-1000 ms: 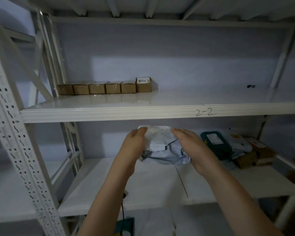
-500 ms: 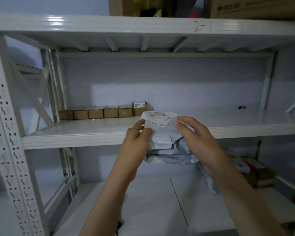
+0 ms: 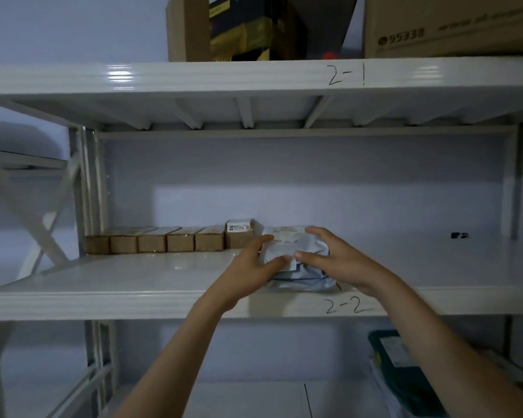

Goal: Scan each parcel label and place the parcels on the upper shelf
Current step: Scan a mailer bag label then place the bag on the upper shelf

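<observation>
Writing noted first. The front edge of the shelf (image 3: pixel 163 303) I am working at carries the handwritten mark "2-2"; the front edge of the shelf above (image 3: pixel 194 76) carries "2-1". On that higher shelf, at its right end, a brown carton (image 3: pixel 450 25) shows the printed number "95338"; further print on it is too blurred to read. Beside it, toward the middle, stands a dark box with yellow markings (image 3: pixel 248 28), text unreadable.

On the "2-2" shelf, a row of small brown boxes (image 3: pixel 154 244) runs along the back edge from the left upright. The last one, the labelled box (image 3: pixel 239 233), bears a white label whose print I cannot make out.

The grey parcel bag (image 3: pixel 296 257) lies on the "2-2" shelf, near the front edge, just right of that labelled box. A white label faces up on its top; the print is illegible.

My left hand (image 3: pixel 254 267) grips the bag's left side, fingers curled onto it. My right hand (image 3: pixel 332 257) grips its right side, fingers over the top, thumb at the front.

On the lower shelf, at the right edge, a dark green parcel (image 3: pixel 405 372) carries a pale label, unreadable.
</observation>
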{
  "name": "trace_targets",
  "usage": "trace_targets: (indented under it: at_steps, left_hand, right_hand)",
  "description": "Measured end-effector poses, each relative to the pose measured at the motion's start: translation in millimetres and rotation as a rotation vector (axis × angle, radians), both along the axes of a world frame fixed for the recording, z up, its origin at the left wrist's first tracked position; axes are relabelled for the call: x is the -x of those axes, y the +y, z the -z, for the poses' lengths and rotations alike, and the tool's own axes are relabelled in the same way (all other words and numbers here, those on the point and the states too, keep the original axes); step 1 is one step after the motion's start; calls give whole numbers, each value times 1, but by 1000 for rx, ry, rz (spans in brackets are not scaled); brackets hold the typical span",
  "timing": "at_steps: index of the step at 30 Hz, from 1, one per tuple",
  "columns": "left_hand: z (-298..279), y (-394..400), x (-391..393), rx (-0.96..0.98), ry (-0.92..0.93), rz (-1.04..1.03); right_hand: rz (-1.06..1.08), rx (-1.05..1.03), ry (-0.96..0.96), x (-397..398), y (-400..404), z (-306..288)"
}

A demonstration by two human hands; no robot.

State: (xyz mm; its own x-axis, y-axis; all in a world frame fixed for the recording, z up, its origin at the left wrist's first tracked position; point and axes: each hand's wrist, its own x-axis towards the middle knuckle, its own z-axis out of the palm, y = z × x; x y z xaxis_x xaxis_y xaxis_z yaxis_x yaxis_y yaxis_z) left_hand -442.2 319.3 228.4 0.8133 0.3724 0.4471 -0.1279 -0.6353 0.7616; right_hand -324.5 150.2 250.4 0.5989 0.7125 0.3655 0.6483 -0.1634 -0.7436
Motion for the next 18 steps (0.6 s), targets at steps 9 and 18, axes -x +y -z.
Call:
trace_targets:
  at_steps: [9,18]
  left_hand:
    - [-20,72,-92,36,161,101]
    - [-15,116,-144,-152,348,-147]
  right_hand:
    - [-97,175,131,-113,77,-4]
    - [-115,289,40,-159,142,0]
